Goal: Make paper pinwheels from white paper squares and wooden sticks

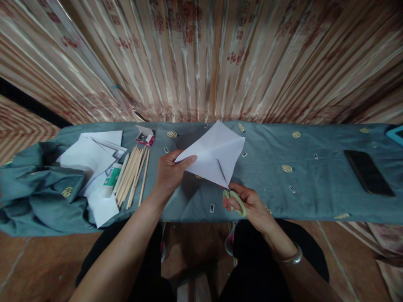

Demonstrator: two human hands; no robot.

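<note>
— So, which way do the scissors (pixel 229 189) point?

— Away from the person and a little to the left. Their long axis runs from the green handles, near the table's front edge, up into the white paper (pixel 214 153). The right hand (pixel 248 205) is curled closed through those handles.

— And the paper itself?

— It is held above the grey-green tablecloth (pixel 283 188), at the middle of the table. It sits like a diamond, with one corner towards the striped curtain (pixel 201 58) and one towards the scissors. The left hand (pixel 170 172) pinches its left corner, thumb on top.

— What can't you make out?

— Only one dark blade shows on the sheet. The other is behind the paper, so I cannot tell how far apart the blades stand. The fingers under the paper are hidden too.

— Anything else cut off?

— A blue thing (pixel 397 134) is clipped by the right edge. At the left, loose sheets (pixel 91 157) half cover a glue bottle (pixel 111 178) beside wooden sticks (pixel 134 176). A dark phone (pixel 368 172) lies well to the right.
</note>
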